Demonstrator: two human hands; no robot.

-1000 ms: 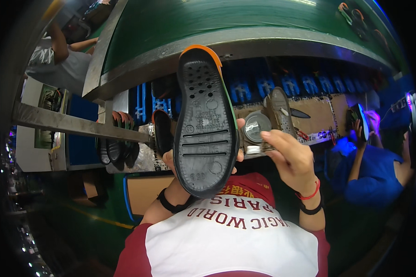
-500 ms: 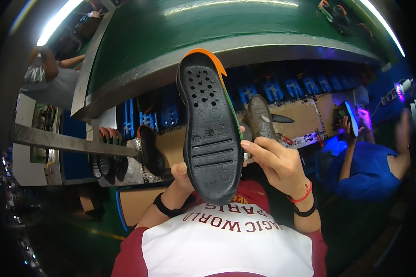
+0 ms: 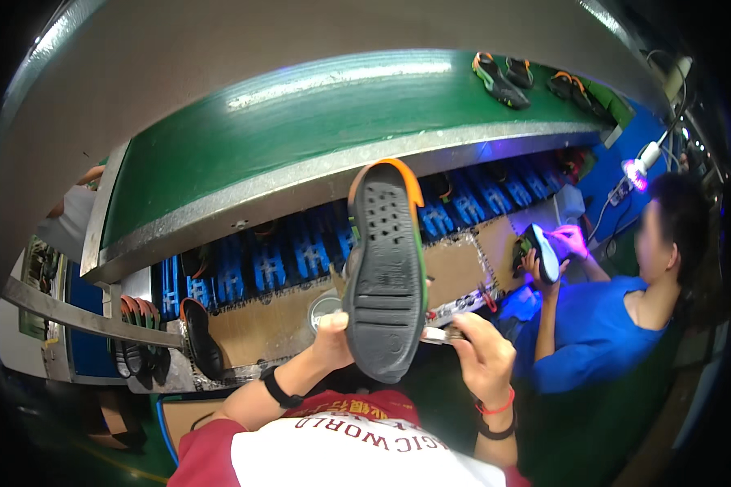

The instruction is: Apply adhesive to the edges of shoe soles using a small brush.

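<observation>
While gripping the black shoe sole point(image 3: 387, 284) in the left hand point(image 3: 331, 347), underside showing, pinches a small pale object point(image 3: 436, 334), too unclear to identify, in the right hand point(image 3: 485, 361), just beside the sole's lower right edge. Faces a bench point(image 3: 244, 334) bearing a round dish point(image 3: 325, 306), with a green belt point(image 3: 317, 109) beyond.

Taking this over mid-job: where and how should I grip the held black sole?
The black sole is probably best pinched across its orange-rimmed end, coming from the far side: that end looks narrower and is free, while the left hand grips the lower left edge and the right hand, with a small pale item, is by the lower right edge.
</observation>
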